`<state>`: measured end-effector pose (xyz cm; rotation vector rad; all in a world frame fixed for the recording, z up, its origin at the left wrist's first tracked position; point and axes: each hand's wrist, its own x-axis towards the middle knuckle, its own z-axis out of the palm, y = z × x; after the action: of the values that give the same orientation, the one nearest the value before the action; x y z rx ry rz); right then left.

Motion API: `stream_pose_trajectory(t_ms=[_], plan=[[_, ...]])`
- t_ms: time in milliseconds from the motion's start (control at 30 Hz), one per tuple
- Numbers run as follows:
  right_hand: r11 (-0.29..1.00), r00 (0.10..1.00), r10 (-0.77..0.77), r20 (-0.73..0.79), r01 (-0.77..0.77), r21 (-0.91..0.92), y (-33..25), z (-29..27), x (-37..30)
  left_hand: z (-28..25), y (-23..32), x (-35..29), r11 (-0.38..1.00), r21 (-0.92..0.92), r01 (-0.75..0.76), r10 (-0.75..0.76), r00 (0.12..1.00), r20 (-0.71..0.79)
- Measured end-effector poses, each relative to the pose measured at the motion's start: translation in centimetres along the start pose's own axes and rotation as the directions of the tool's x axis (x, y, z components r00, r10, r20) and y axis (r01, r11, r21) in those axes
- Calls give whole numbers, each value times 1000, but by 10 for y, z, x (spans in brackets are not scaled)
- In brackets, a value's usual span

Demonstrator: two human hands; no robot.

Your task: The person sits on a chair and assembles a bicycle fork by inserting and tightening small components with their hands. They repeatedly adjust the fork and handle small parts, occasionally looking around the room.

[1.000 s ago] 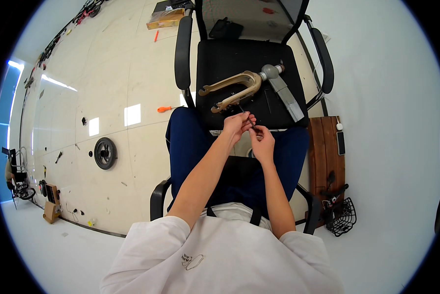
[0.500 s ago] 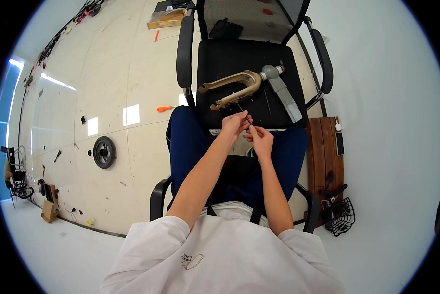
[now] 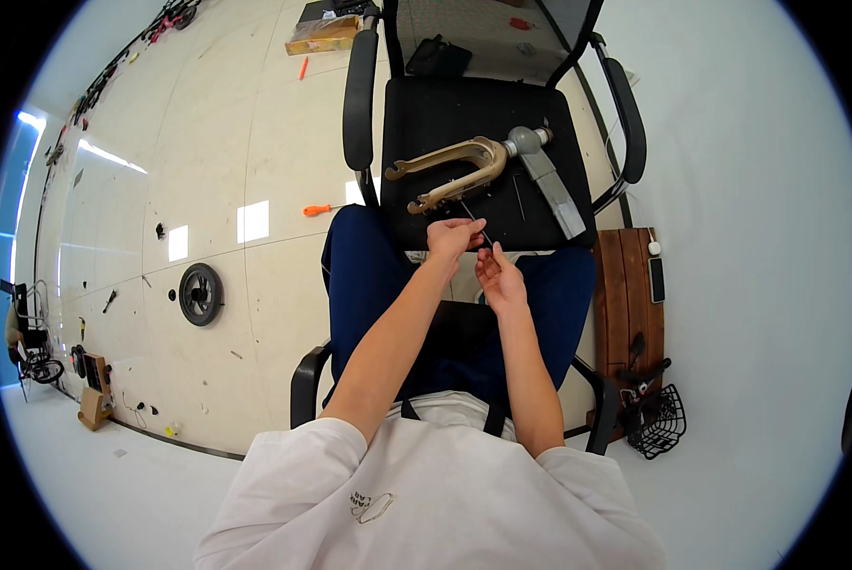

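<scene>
Pinching the thin rod near the front edge of the seat, the left hand should hold it straight beside the fork. I can't tell if the right hand grips.

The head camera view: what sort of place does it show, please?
Probably an improvised indoor workshop, perhaps for small bicycles: a tan fork lies on a black office chair, and a wheel and an orange-handled screwdriver lie on the tiled floor.
</scene>
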<state>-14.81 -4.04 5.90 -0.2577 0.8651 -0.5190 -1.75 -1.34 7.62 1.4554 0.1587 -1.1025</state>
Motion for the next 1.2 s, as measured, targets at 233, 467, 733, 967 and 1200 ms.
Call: stream_pose_trajectory(t_ms=[233, 467, 733, 967, 1200], plan=[[956, 972, -200, -121, 167, -239, -4, 13, 0, 0, 3, 2, 999, 0, 33, -33, 999, 20], [185, 673, -651, 351, 589, -787, 1, 25, -29, -12, -1, 0, 990, -123, 67, -39, 975, 218], [548, 875, -442, 197, 437, -713, 9, 6, -13, -20, -10, -2, 996, -87, 7, 26, 927, 374], [240, 726, -573, 379, 591, -770, 20, 3, -14, -15, 4, -2, 1000, 15, 4, -6, 986, 168], [593, 869, -423, 257, 480, -647, 12, -14, 11, 1, -3, 11, 982, -188, 30, 15, 972, 235]])
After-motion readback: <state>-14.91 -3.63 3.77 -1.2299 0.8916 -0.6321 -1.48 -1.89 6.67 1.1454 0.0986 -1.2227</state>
